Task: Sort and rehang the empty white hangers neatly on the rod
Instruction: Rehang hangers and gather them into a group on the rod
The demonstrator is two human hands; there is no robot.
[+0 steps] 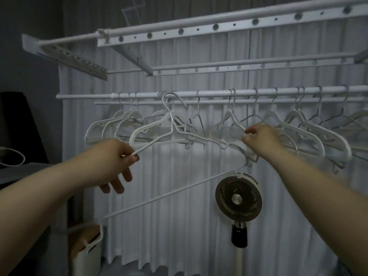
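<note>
So the left hand (111,156) fingers (133,156) are pinching the lower bar of a thin white hanger (171,124), which is hooking over the rod (199,94) near the middle. Right hand (258,136) fingers are closing on the shoulder of another white hanger (231,118) further right. More white hangers (310,126) are hanging along the rod on both sides, bunching unevenly. White curtain (169,186) is hanging behind, standing fan (238,198) below.

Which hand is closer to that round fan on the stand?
The right hand. It is almost straight above the fan, holding a hanger; the left hand is farther off, up to the fan's left.
</note>
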